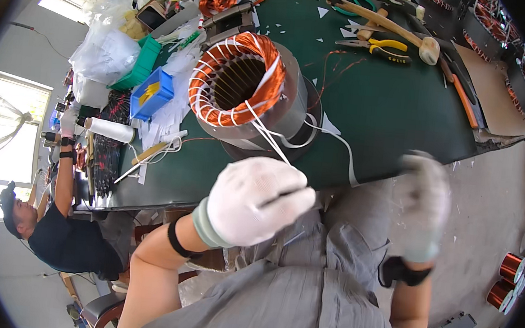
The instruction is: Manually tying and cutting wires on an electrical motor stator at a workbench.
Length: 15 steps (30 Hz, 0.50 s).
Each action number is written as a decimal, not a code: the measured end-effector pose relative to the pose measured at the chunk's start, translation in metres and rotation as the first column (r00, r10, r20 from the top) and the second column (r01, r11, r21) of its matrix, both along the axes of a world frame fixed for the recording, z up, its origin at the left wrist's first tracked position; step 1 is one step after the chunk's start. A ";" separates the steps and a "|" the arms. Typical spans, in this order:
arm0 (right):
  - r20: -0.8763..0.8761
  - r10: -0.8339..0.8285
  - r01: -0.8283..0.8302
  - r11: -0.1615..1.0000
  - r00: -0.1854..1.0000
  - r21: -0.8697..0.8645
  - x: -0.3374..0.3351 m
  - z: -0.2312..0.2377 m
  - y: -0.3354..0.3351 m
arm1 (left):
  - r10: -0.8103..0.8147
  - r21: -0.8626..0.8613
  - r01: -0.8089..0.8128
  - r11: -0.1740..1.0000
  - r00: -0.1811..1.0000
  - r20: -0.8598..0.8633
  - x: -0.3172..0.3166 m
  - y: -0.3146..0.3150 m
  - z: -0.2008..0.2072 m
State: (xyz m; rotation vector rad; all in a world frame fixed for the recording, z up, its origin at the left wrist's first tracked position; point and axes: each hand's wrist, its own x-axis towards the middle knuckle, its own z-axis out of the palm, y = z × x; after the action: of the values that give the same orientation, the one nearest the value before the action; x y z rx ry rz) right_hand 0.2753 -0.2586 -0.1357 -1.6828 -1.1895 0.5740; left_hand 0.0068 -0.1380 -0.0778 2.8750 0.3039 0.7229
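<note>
A motor stator stands upright on the green table, a grey metal core (294, 92) topped by a ring of orange copper winding (271, 93). White lacing cord (266, 136) is wrapped around the ring at intervals and runs taut from its near side down to my left hand (256, 201). That hand, in a white glove, is closed on the cord just in front of the stator. My right hand (424, 203), also gloved, is raised off the table's front edge to the right; motion smears its fingers. A loose cord tail (350, 151) curves over the table edge.
A wooden mallet (381, 23) and yellow-black pliers (388, 47) lie at the back right. To the left are a blue bin (153, 95), a green bin (137, 62) and a white thread cone (110, 130). A co-worker (65, 237) sits far left. Copper wire spools (509, 268) stand lower right.
</note>
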 end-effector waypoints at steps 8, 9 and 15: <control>-0.161 0.666 -0.520 0.691 0.729 0.502 -0.071 0.056 0.077 | 0.384 0.251 -0.467 0.848 0.868 0.315 -0.016 0.036 0.017; -0.450 0.764 -0.484 0.643 0.463 0.593 -0.084 0.057 0.088 | 0.337 0.212 -0.420 0.882 0.879 0.337 -0.016 0.056 0.008; -0.091 0.742 -0.561 0.576 0.664 0.595 -0.118 0.002 0.100 | 0.261 0.164 -0.309 0.937 0.930 0.260 -0.023 0.066 0.006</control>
State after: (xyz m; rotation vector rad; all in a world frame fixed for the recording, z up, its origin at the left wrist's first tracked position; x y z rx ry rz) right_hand 0.1577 -0.1590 -0.1333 -0.5804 -1.5441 0.8565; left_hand -0.0164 -0.0724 -0.0721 2.9195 0.6631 1.2008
